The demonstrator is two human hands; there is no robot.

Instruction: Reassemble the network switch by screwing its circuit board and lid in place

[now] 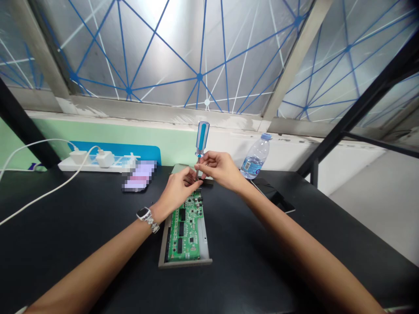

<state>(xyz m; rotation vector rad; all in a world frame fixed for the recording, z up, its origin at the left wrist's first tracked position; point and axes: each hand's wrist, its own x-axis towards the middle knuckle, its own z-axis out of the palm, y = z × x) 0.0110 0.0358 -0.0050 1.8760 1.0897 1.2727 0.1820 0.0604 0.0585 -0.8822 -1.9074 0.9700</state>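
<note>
- The left hand (176, 185) is bending in over the far part of a green circuit board (187, 233), its thumb and fingers narrowing around the lower end of a screwdriver (202, 137); whether they are gripping the shaft or a small part there, I cannot tell
- The right hand (224, 168) is coming in from the other side, its thumb and forefinger pinching the shaft just below the handle, slightly higher than the left fingers
- The screwdriver is standing nearly upright, its blue and clear handle pointing up and its tip hiding behind the fingers
- The circuit board is lying in a shallow metal casing (205, 235) on the black bench (98, 213), its long side running away from the person; black chips are sitting in a row along it
- A watch (143, 213) with a metal band is circling the left wrist
- A clear water bottle (255, 158) with a blue cap is standing beyond the right forearm, and a dark flat device (278, 198) is lying near it
- A white power strip (67, 167) is resting by the wall at the left, two white plugs (105, 159) sitting in it; a pixelated purple item (140, 175) is lying near its right end
- Blue and white lines are crossing the window (163, 48) behind
</note>
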